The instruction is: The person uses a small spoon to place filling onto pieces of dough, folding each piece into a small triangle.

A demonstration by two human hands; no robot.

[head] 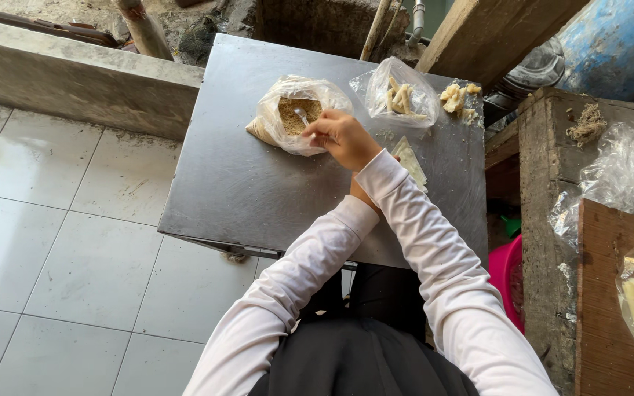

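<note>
My right hand (343,136) holds a small metal spoon (301,115), its bowl down in brown crumbs inside an open clear plastic bag (273,125) on the grey metal table (243,183). Only the wrist end of my left hand (362,195) shows, tucked under my right forearm with the fingers hidden. Just right of it a pale flat sheet (410,160) lies on the table. A second clear bag (401,95) with pale strips sits behind it, and loose pale pieces (458,95) lie near the far right corner.
A rough wooden bench (544,183) stands to the right with plastic bags (625,169) on it. A pink basin (506,275) sits beneath it and a blue barrel (618,44) behind. A concrete ledge (75,77) and a tiled floor (60,242) lie to the left.
</note>
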